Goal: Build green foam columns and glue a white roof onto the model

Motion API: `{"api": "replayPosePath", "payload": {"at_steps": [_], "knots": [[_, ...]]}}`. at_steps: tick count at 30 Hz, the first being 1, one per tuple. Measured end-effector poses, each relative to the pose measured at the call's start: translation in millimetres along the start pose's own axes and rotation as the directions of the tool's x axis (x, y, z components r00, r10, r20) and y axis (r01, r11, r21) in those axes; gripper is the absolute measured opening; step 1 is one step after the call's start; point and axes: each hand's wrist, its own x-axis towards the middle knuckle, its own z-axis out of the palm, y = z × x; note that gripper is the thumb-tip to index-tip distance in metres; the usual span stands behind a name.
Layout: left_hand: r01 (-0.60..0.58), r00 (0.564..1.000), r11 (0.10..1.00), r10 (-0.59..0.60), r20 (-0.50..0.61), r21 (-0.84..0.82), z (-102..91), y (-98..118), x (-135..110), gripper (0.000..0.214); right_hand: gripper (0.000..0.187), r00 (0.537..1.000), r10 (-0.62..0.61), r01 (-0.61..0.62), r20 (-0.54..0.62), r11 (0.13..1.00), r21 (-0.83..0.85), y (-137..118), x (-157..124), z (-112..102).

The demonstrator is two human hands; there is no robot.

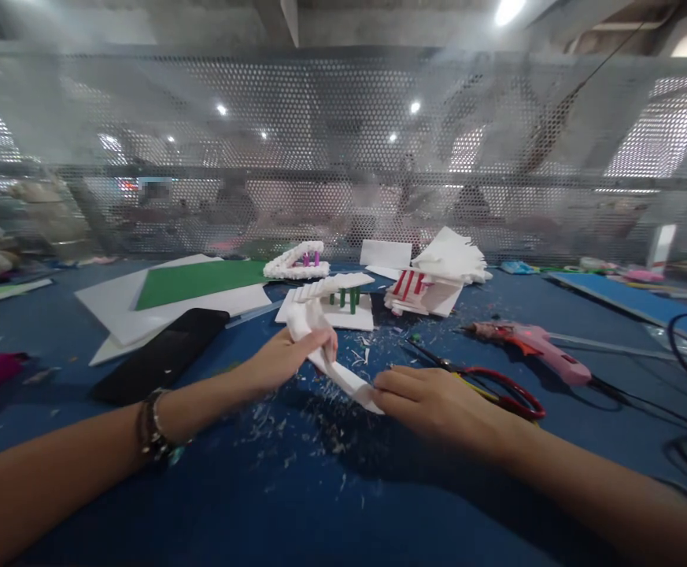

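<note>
A long white strip (348,383), bent over at its far end, is stretched between my two hands above the table. My left hand (299,352) pinches it near the middle, with the thumb on top. At the near right end, my right hand (426,398) has its fingers closed on the strip. Just beyond the strip stands a small white model with green posts (352,301) on a flat white base (358,321). The far end of the strip overlaps the model in view; whether they are joined I cannot tell. Red-handled scissors (517,387) lie beside my right hand, partly hidden by it.
A pink glue gun (559,361) with a black cord lies right. Behind are a white model with purple posts (299,262) and white pieces with red bars (409,285). Left are a black phone-like slab (163,354) and a green sheet (201,283). White scraps litter the blue table (296,504).
</note>
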Motion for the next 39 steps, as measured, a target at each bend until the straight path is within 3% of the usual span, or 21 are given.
{"api": "replayPosePath", "payload": {"at_steps": [3,7,12,16,20,24,26,32,36,39], "knots": [[0.074,0.995,0.996,-0.07,-0.077,0.058,-9.0,-8,-3,0.033,0.03,1.0,0.018,-0.018,-0.019,1.0,0.01,8,-3,2],[0.013,0.993,0.955,0.023,-0.119,0.296,-21.0,-20,-7,0.024,0.027,0.998,0.043,-0.047,0.047,0.996,0.078,13,-4,6],[-0.054,0.998,0.887,0.038,0.044,0.459,-24.7,-29,-7,0.023,0.02,0.954,0.288,-0.3,0.09,0.876,0.377,10,2,10],[-0.226,0.967,0.771,0.105,0.231,0.596,-18.4,-30,-6,0.019,0.015,0.904,0.418,-0.417,0.091,0.814,0.404,8,9,16],[-0.214,0.968,0.824,0.107,0.227,0.525,-14.4,-30,-8,0.025,0.003,0.869,0.478,-0.481,0.128,0.754,0.448,6,8,17],[-0.095,0.995,0.911,0.08,0.055,0.4,-11.1,-28,-13,0.025,0.012,0.85,0.503,-0.516,0.156,0.735,0.44,3,5,13],[-0.087,0.996,0.922,0.092,0.003,0.377,-8.1,-25,-15,0.024,0.008,0.854,0.505,-0.504,0.127,0.743,0.441,2,4,13],[-0.122,0.991,0.928,0.132,-0.005,0.351,0.2,-23,-19,0.027,0.027,0.859,0.511,-0.451,0.004,0.755,0.476,2,1,9],[-0.142,0.989,0.91,0.145,0.021,0.389,-0.3,-24,-16,0.028,0.029,0.802,0.589,-0.528,0.096,0.625,0.574,1,4,2],[-0.185,0.978,0.896,0.207,-0.01,0.404,-4.4,-25,-14,0.017,0.024,0.799,0.568,-0.546,0.197,0.547,0.635,4,5,0]]}}
